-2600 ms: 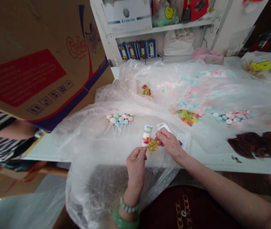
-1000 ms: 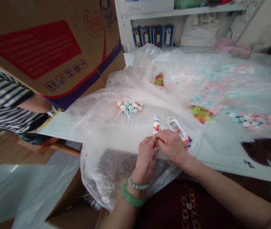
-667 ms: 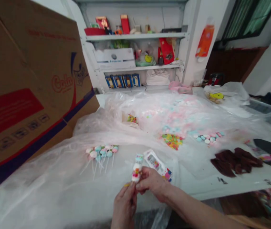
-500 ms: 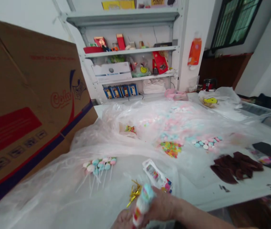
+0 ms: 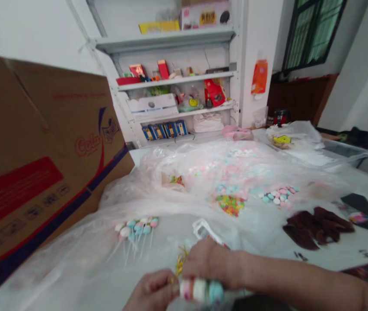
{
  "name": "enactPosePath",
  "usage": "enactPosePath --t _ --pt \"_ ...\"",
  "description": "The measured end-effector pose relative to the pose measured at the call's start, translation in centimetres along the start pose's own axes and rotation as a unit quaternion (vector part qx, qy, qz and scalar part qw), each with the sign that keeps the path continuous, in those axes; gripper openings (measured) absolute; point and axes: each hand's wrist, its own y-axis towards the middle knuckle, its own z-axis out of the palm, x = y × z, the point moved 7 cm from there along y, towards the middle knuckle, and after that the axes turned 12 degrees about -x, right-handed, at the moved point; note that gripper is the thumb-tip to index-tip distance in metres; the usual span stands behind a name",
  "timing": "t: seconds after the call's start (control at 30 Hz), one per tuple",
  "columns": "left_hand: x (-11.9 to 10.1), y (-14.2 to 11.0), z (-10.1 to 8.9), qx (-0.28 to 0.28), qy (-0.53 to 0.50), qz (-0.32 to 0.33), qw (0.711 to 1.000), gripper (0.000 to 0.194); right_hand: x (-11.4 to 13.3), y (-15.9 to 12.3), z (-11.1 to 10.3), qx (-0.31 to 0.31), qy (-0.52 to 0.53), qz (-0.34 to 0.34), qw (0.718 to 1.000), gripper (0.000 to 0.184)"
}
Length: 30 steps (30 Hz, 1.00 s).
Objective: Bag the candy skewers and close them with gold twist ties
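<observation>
Low in the head view, a short row of pink, white and blue marshmallow candies lies sideways between my hands. My left hand is closed in a pinch at its pink end, with a small gold bit showing at the fingertips. Curled over its upper side is my right hand, fingers closed and partly hidden. Behind that hand lie gold twist ties. A white clear-windowed packet is partly covered by the right hand. Marshmallow lollipops on white sticks lie to the left.
A large cardboard box stands at left. Clear plastic sheeting covers much of the table, with green-orange candies and pastel candies. Brown cloth and a dark flat piece are at right; shelves stand behind.
The marshmallow row has turned from upright to lying sideways. My right hand has moved up over the packet, and my left hand now shows more clearly at its end. The view has tilted up.
</observation>
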Motion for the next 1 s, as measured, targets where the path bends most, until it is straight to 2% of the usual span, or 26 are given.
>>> enactPosePath --t 0.07,0.13,0.2,0.23,0.37,0.43,0.6,0.8,0.9,1.0 --pt "0.0 -0.2 0.5 -0.023 -0.127 -0.017 0.991 0.04 -0.7 0.1 -1.0 -0.008 0.09 0.082 0.993 0.016" --pt "0.3 0.1 1.0 -0.061 -0.233 -0.028 0.97 0.039 -2.4 -0.4 -0.1 -0.001 0.276 0.248 0.929 0.015" --pt "0.8 0.7 1.7 -0.1 -0.285 -0.028 0.953 0.037 -3.3 -0.7 0.8 -0.045 0.346 0.325 0.879 0.012" --pt "1.0 1.0 1.9 -0.121 -0.294 -0.023 0.948 0.037 -3.4 -0.8 1.1 -0.073 0.362 0.342 0.864 0.011" --pt "0.8 1.3 1.7 -0.232 -0.225 0.052 0.945 0.035 -3.0 -1.4 1.9 -0.17 0.402 0.386 0.813 0.017" --pt "0.6 1.2 1.7 -0.261 -0.171 0.092 0.945 0.032 -3.1 -1.7 2.2 -0.192 0.408 0.42 0.788 0.018" --pt "1.2 1.2 2.3 -0.24 -0.143 0.109 0.954 0.032 -3.9 -2.1 2.7 -0.205 0.444 0.463 0.739 0.012" --pt "1.0 0.6 1.8 -0.282 -0.075 0.15 0.945 0.037 -3.4 -2.6 3.0 -0.211 0.464 0.464 0.724 0.015" --pt "1.3 0.9 1.7 -0.289 -0.07 0.125 0.947 0.039 -2.9 -2.4 3.0 -0.243 0.476 0.461 0.709 0.015" --pt "1.8 1.6 1.7 -0.267 -0.056 0.104 0.956 0.045 -3.0 -2.2 3.1 -0.277 0.467 0.469 0.697 0.012"
